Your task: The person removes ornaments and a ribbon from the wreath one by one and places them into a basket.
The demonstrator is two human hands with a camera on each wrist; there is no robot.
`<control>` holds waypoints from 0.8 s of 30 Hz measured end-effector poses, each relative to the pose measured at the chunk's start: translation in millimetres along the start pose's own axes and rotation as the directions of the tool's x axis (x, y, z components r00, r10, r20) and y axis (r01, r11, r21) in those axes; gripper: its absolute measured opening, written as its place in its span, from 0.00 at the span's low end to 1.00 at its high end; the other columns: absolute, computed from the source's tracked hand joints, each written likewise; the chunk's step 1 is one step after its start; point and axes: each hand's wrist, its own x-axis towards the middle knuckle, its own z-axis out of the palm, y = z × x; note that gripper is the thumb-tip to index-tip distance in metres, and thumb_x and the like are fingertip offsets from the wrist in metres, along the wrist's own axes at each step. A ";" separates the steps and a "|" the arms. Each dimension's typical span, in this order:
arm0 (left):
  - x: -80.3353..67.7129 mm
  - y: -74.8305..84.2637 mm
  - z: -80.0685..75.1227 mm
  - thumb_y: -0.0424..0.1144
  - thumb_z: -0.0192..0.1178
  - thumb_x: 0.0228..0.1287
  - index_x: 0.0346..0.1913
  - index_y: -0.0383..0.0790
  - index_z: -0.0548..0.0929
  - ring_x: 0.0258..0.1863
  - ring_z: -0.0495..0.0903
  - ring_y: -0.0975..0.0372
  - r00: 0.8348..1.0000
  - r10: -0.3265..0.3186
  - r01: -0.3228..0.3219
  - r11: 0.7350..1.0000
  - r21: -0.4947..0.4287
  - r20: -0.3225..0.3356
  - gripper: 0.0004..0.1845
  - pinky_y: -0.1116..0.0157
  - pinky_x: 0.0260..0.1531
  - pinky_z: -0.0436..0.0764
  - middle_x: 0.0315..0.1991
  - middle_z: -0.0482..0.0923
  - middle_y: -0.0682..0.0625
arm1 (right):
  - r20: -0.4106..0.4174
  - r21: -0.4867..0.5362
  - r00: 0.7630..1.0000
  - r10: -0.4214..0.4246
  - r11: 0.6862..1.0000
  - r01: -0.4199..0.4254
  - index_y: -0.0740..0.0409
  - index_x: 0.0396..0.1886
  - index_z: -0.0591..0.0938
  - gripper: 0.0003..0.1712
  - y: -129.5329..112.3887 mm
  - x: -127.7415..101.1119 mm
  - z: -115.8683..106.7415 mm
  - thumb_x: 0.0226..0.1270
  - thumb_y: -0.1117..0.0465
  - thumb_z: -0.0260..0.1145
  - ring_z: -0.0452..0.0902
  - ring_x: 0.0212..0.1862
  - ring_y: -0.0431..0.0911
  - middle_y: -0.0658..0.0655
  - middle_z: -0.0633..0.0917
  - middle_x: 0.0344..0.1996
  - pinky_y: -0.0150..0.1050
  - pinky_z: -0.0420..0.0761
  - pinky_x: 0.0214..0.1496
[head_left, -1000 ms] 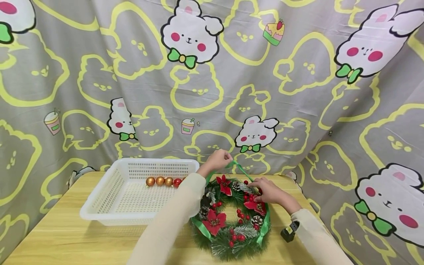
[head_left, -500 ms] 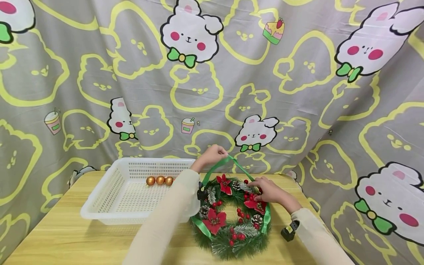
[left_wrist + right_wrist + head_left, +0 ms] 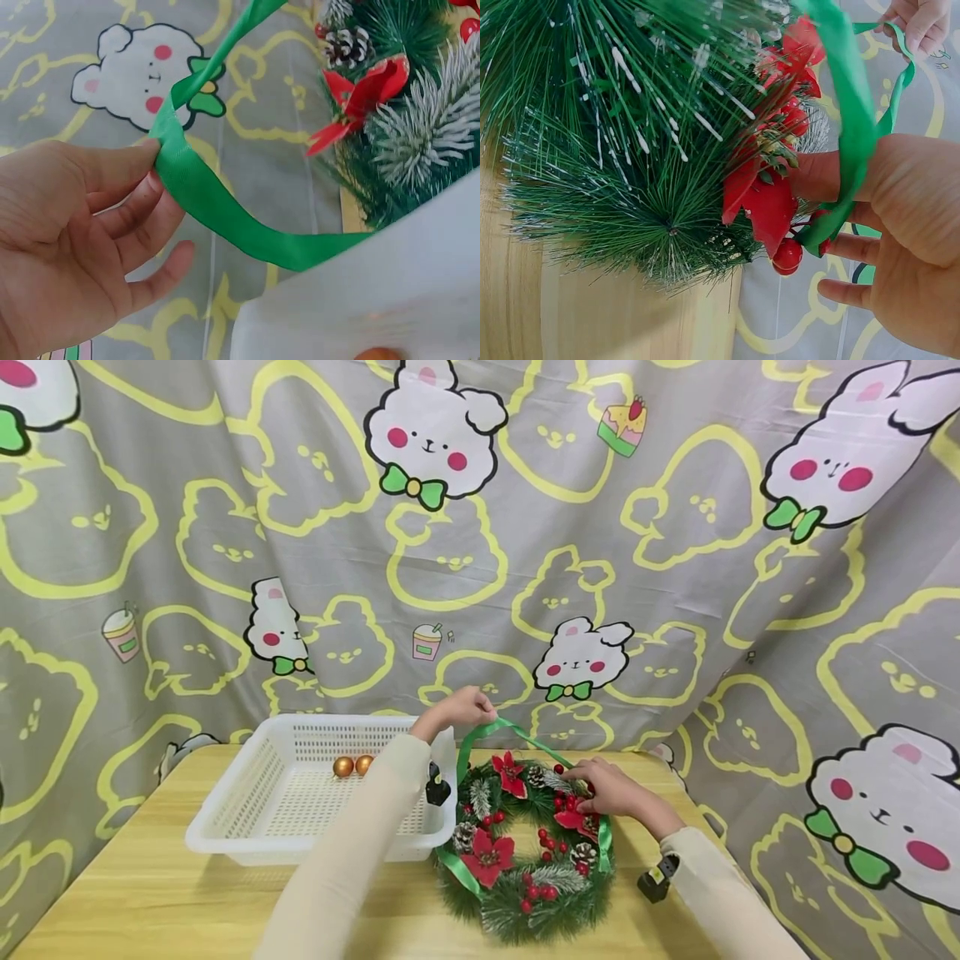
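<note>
My left hand (image 3: pixel 467 706) pinches a green ribbon (image 3: pixel 210 199) between thumb and fingertips, above the back of a Christmas wreath (image 3: pixel 555 902). The ribbon rises in a loop from the wreath and also runs along its sides. Green needles, red poinsettia flowers (image 3: pixel 489 858), red berries and pine cones (image 3: pixel 583 853) make up the wreath, which lies flat on the table. At its back right edge my right hand (image 3: pixel 611 789) grips the wreath, thumb beside a red flower (image 3: pixel 769 210); some fingertips are hidden. In the right wrist view, ribbon crosses in front of that thumb.
A white perforated plastic basket (image 3: pixel 247 852) stands left of the wreath, close to it. Gold baubles (image 3: pixel 343 767) lie inside, and my left sleeve covers part of the basket. A patterned curtain (image 3: pixel 457 560) hangs behind the wooden table (image 3: pixel 120 902).
My left hand has moved left with the ribbon, widening the loop over the wreath. My left forearm now covers more of the baubles. The right hand stays in place.
</note>
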 end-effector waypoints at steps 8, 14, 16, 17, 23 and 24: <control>-2.1 2.3 -9.8 0.33 0.57 0.74 0.43 0.29 0.87 0.26 0.72 0.63 0.998 -0.006 0.007 1.000 -0.016 0.057 0.11 0.64 0.38 0.76 0.31 0.81 0.43 | 0.000 0.009 1.000 -0.014 1.000 0.014 0.57 0.61 0.84 0.29 -0.3 -0.3 -1.3 0.58 0.61 0.78 0.76 0.54 0.59 0.60 0.84 0.54 0.59 0.76 0.52; -3.4 8.9 -15.4 0.32 0.56 0.74 0.44 0.28 0.88 0.26 0.72 0.64 0.999 0.012 -0.010 1.000 -0.027 0.053 0.11 0.67 0.35 0.75 0.34 0.84 0.46 | 0.008 0.004 1.000 -0.004 1.000 0.004 0.57 0.61 0.83 0.29 -0.3 0.0 -1.4 0.58 0.60 0.78 0.76 0.54 0.59 0.60 0.83 0.55 0.58 0.76 0.52; -4.2 11.3 -17.6 0.31 0.55 0.74 0.44 0.28 0.87 0.26 0.71 0.64 0.999 0.015 -0.014 1.000 -0.026 0.044 0.11 0.67 0.34 0.74 0.36 0.85 0.45 | 0.009 0.001 1.000 -0.002 1.000 0.002 0.56 0.61 0.83 0.29 -0.6 0.3 -1.4 0.59 0.60 0.78 0.76 0.53 0.58 0.60 0.83 0.54 0.57 0.76 0.51; -4.7 12.5 -18.8 0.31 0.55 0.74 0.44 0.28 0.87 0.25 0.71 0.64 0.999 0.014 -0.013 1.000 -0.028 0.039 0.11 0.68 0.33 0.74 0.36 0.85 0.45 | 0.010 0.006 1.000 0.004 1.000 -0.004 0.56 0.61 0.83 0.29 -0.8 0.4 -1.4 0.59 0.60 0.78 0.76 0.53 0.57 0.60 0.84 0.54 0.56 0.76 0.51; -7.4 19.3 -25.3 0.31 0.55 0.74 0.44 0.27 0.86 0.23 0.68 0.65 0.999 0.041 -0.041 0.999 -0.021 0.002 0.11 0.69 0.30 0.71 0.32 0.82 0.47 | 0.009 -0.003 1.000 0.009 1.000 -0.009 0.55 0.61 0.84 0.29 -0.4 1.0 -1.5 0.58 0.59 0.79 0.75 0.50 0.54 0.58 0.84 0.52 0.52 0.74 0.48; -7.5 20.4 -26.1 0.30 0.55 0.74 0.43 0.27 0.86 0.23 0.68 0.65 0.999 0.049 -0.049 0.999 -0.016 -0.008 0.11 0.70 0.30 0.70 0.32 0.82 0.47 | 0.009 -0.003 1.000 0.009 1.000 -0.009 0.55 0.61 0.84 0.29 -0.4 1.1 -1.4 0.58 0.59 0.79 0.75 0.50 0.54 0.58 0.84 0.52 0.52 0.74 0.48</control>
